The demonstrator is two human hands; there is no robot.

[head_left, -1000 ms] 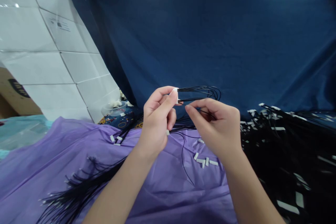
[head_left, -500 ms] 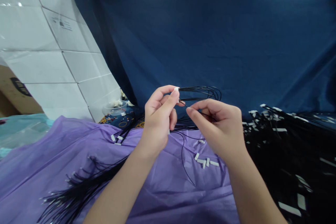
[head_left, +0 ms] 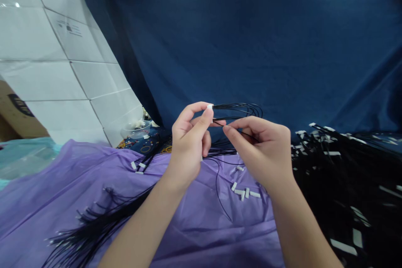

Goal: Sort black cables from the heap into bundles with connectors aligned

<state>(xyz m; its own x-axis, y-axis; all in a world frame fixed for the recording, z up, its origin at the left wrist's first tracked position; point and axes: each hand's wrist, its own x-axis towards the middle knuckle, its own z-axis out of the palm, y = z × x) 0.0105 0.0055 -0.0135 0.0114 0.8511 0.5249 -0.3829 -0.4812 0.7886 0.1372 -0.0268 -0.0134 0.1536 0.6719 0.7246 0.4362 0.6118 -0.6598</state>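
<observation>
My left hand [head_left: 190,138] is closed, pinching a small white tab [head_left: 210,106] between thumb and forefinger. From the tab a looped bundle of thin black cords [head_left: 241,106] stretches to the right in front of the blue cloth. Close by on the right, my right hand [head_left: 262,146] is closed too, its thumb and forefinger pinching one thin black cord near the left fingertips. Below the hands, a loose black cord [head_left: 217,188] hangs in a curve over the purple sheet [head_left: 201,234]. Several loose white tabs [head_left: 243,193] lie on that sheet.
A large dark heap of black cords with white tabs [head_left: 329,201] fills the right side. Another black cord bundle [head_left: 94,226] lies at left front. At the back left stand a clear plastic bowl [head_left: 136,130] and white boxes [head_left: 63,79]. Blue cloth [head_left: 251,50] hangs behind.
Both hands stay almost in place, each still pinching. The left hand's other fingertips reach slightly further right beside the cord. The whole view has shifted a little.
</observation>
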